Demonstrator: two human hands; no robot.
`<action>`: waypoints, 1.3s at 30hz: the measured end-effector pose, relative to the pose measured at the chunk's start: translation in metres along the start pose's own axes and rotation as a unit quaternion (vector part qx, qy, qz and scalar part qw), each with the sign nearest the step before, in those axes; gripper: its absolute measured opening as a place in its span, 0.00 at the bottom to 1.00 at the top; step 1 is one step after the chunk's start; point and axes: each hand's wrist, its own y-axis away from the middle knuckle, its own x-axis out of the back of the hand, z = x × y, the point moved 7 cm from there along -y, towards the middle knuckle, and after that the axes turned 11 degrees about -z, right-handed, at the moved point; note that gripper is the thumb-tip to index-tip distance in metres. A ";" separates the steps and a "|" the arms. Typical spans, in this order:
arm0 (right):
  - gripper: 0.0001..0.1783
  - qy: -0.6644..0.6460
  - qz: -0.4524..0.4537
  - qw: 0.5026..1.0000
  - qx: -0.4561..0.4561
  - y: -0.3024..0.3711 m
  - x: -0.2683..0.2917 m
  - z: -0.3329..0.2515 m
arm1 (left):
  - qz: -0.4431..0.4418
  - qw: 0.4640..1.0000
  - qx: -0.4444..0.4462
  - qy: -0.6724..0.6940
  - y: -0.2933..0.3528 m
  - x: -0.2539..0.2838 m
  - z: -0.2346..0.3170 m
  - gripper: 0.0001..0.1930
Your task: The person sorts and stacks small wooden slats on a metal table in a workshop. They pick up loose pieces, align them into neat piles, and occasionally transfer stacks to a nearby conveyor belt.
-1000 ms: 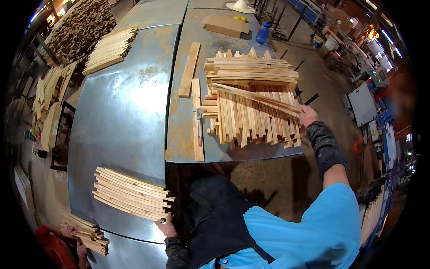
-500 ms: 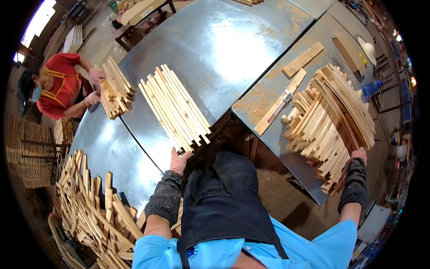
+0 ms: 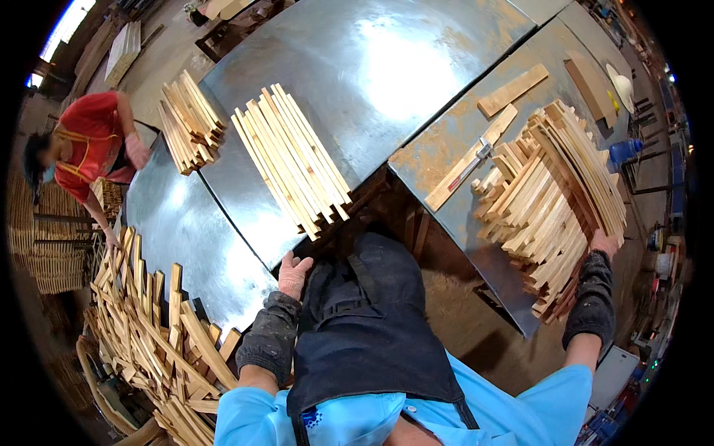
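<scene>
My left hand [image 3: 294,275], in a pale pink glove, is at the table edge with thumb and fingers apart and nothing in it. Just beyond it, a row of light wooden strips [image 3: 291,160] lies side by side on the metal table [image 3: 327,67]. Out to the right, my right hand [image 3: 606,244] touches the near right end of a high stack of wooden strips [image 3: 547,212]. Its fingertips are partly hidden against the wood, so its grip cannot be made out.
A caliper [image 3: 482,152] lies on a flat board [image 3: 461,172], with another board [image 3: 513,89] beyond. A smaller strip bundle [image 3: 190,123] sits far left. At left, a co-worker [image 3: 89,141] reaches toward a jumbled wood heap [image 3: 149,320]. A gap separates the tables before me.
My left hand has drawn back slightly from the strip row's near end. The co-worker has let go of the small bundle and leaned toward the heap. My right hand stays at the stack.
</scene>
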 end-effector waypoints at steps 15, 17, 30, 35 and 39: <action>0.43 -0.333 0.020 0.919 0.209 0.102 -0.028 -0.101 | 0.016 0.998 -0.004 0.063 -0.005 -0.016 -0.002 0.45; 0.42 -0.455 -0.022 0.828 0.325 0.167 -0.029 -0.139 | 0.027 0.997 -0.018 0.073 -0.009 -0.014 -0.010 0.42; 0.52 -0.291 -0.744 0.559 0.220 0.561 -0.362 -0.266 | -0.046 0.993 0.026 0.105 -0.003 -0.046 -0.006 0.16; 0.57 -0.273 -0.663 0.638 0.281 0.596 -0.412 -0.287 | -0.070 0.989 0.045 0.123 -0.002 -0.053 0.000 0.18; 0.59 -0.290 -0.704 0.617 0.200 0.593 -0.426 -0.288 | -0.097 0.990 0.043 0.089 -0.012 -0.066 0.017 0.19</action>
